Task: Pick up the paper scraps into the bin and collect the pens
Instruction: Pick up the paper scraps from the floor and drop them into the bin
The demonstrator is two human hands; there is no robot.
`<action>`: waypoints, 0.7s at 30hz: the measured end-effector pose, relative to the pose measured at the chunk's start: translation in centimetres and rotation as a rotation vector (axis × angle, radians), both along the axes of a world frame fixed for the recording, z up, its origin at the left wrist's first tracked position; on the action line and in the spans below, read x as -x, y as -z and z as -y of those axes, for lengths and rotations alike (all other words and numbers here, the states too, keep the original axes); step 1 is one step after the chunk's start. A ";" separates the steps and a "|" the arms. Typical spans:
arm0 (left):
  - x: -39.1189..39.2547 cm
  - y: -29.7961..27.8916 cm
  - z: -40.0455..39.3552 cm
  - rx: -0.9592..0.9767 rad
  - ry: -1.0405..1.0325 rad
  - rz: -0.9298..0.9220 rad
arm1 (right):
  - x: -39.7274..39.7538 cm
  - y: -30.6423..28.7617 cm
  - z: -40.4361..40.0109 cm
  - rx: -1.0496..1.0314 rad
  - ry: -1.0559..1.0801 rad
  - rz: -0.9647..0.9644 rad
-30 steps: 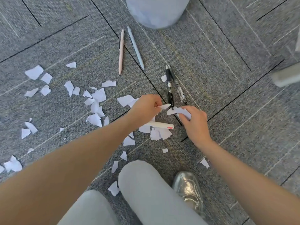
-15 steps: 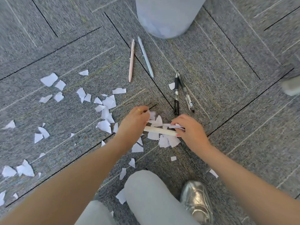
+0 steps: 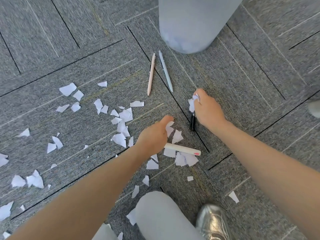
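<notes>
Several white paper scraps [image 3: 121, 116] lie strewn over the grey carpet, mostly left of centre. My left hand [image 3: 154, 134] grips scraps low over the carpet, just above a white marker [image 3: 183, 149] with a pink end. My right hand [image 3: 207, 110] holds a bunch of scraps [image 3: 193, 103] and lies over two black pens [image 3: 192, 122], hiding their upper halves. A peach pen [image 3: 151, 74] and a pale blue pen [image 3: 165, 71] lie side by side farther off. The pale grey bin [image 3: 190, 23] stands at the top.
My bent knee in light trousers [image 3: 161, 217] and a silver shoe [image 3: 213, 220] fill the bottom centre. More scraps [image 3: 34, 181] lie at the far left. A grey object [image 3: 314, 108] shows at the right edge.
My right hand has left the white marker and moved up-right with its scraps, over the black pens. My left hand stays near the marker with scraps in it. The view has tilted.
</notes>
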State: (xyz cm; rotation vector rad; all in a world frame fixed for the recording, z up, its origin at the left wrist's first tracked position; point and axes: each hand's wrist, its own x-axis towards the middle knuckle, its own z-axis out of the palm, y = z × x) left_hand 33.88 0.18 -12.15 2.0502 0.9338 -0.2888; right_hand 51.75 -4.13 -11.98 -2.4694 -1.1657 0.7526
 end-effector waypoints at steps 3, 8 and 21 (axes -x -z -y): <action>-0.3 -0.6 0.2 -0.043 0.028 -0.039 | -0.4 1.2 -0.5 0.139 -0.132 0.213; -1.4 -0.3 1.9 -0.238 0.142 -0.214 | -0.3 2.0 -0.8 0.207 -0.217 0.345; -2.9 0.3 3.4 -0.363 0.416 -0.372 | -0.3 2.0 0.3 0.182 -0.297 0.324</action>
